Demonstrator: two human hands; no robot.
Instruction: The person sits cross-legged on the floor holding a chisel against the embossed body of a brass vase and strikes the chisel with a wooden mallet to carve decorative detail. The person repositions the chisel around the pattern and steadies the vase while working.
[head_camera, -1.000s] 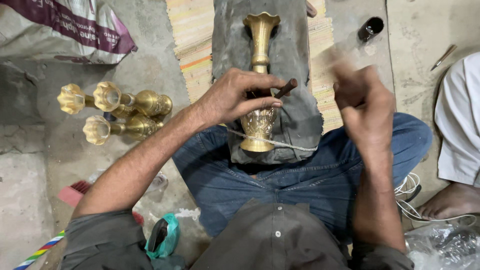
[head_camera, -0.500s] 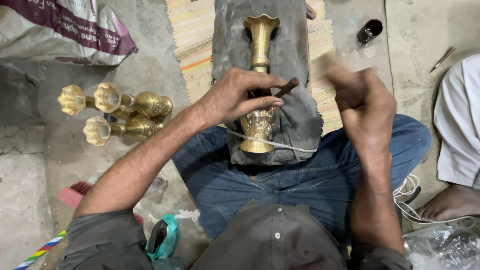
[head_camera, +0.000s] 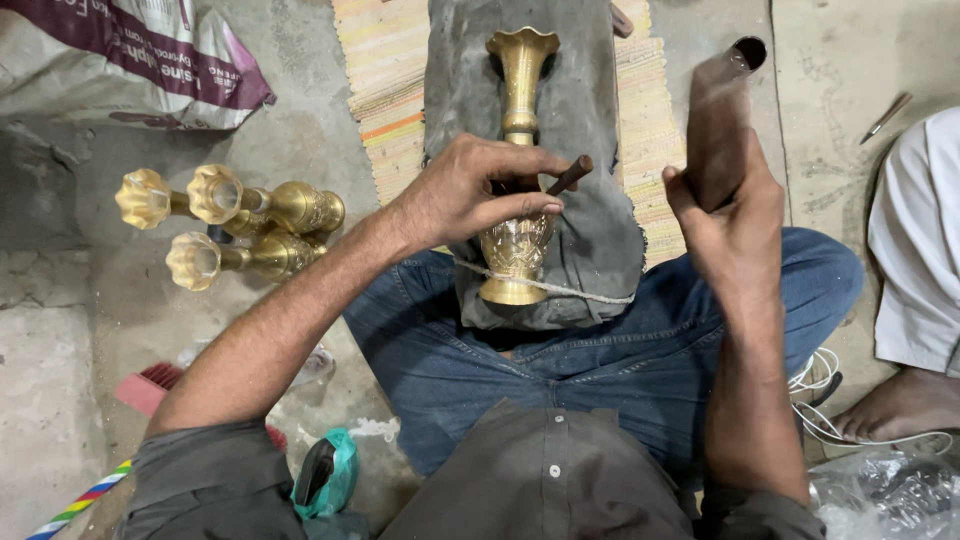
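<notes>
The grey padded block (head_camera: 590, 150) lay lengthwise across the person's lap. On it the brass vase (head_camera: 518, 180) lay with its long axis running from the near edge to the far edge, flared mouth farthest. The right hand (head_camera: 725, 215), motion-blurred, was clenched around a dark mallet (head_camera: 718, 120) raised just right of the vase. The left hand (head_camera: 470, 190) pinched a small dark punch (head_camera: 568, 176) against the vase's belly.

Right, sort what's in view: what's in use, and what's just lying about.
In use:
left hand holding a chisel
brass vase
grey pad
cord
right hand gripping a blurred mallet

Lying about:
three brass vases
sack
woven mat
thin tool
</notes>
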